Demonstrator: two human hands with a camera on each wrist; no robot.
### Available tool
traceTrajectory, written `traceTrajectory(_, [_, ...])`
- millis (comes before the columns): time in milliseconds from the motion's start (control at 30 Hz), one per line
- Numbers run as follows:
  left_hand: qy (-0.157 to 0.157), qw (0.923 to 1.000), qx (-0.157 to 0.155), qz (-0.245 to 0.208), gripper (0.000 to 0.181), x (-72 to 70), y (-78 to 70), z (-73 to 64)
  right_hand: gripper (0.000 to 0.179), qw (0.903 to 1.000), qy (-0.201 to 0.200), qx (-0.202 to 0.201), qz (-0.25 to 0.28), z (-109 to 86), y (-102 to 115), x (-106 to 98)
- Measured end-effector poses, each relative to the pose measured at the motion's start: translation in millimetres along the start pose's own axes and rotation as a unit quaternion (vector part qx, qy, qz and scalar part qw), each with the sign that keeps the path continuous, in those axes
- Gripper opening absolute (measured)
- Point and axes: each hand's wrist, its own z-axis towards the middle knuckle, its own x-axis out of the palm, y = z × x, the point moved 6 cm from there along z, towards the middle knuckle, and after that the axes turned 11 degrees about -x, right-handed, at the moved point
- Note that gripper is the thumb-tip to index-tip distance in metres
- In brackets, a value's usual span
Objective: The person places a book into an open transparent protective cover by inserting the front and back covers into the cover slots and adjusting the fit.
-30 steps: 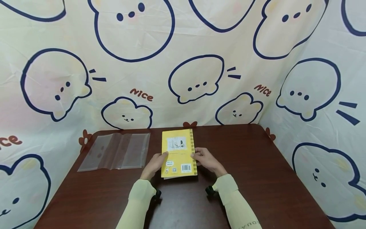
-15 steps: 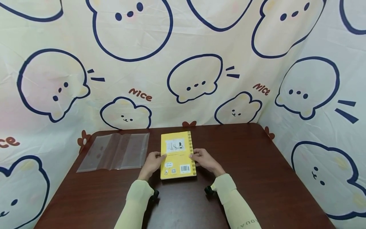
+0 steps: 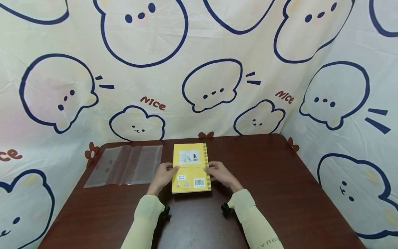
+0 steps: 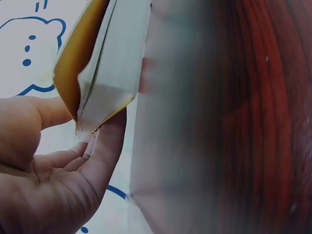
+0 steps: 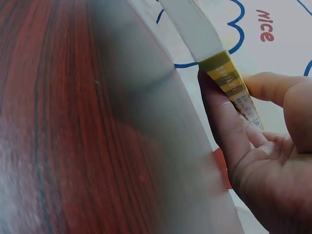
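A yellow book [image 3: 190,174] with a checked spine is held between both hands above the table, its back cover with the barcode facing up. My left hand [image 3: 162,177] pinches its left edge, thumb on the cover and fingers underneath. On the spine side my right hand [image 3: 221,173] grips the book the same way. In the left wrist view the book's page edges [image 4: 122,53] show, with the yellow cover bowed slightly away from the pages. The right wrist view shows the checked spine [image 5: 229,80] between thumb and fingers.
A clear plastic book cover [image 3: 124,165] lies spread out on the left of the dark brown table [image 3: 264,193]. Behind and beside the table hangs a pale cloth [image 3: 214,41] printed with cartoon bears.
Both hands have shifted slightly to the left with the book. The page edge seen below the cover a second ago is now hidden. The plastic cover stays in place.
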Motion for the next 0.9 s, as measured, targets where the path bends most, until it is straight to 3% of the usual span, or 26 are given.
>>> traceTrajectory(300, [-0.025, 0.9984, 0.013, 0.048, 0.043, -25.8, -0.2, 2.4, 0.037, 0.9999, 0.01, -0.009, 0.0, 16.2, 1.3, 19.5])
traceTrajectory(533, [-0.041, 0.9977, -0.01, 0.053, 0.045, -54.2, 4.9, 4.9, 0.038, 0.9997, 0.021, -0.014, -0.007, 39.0, 6.2, 46.5])
traceTrajectory(733, [-0.077, 0.9925, -0.006, 0.095, 0.044, -81.5, 7.0, 3.6, 0.041, 0.9991, 0.032, -0.018, -0.021, 55.8, 14.7, 71.2])
traceTrajectory(900, [-0.095, 0.9899, -0.01, 0.104, 0.044, -99.0, 7.8, 4.3, 0.041, 0.998, 0.032, -0.034, -0.041, 68.8, 20.0, 88.4])
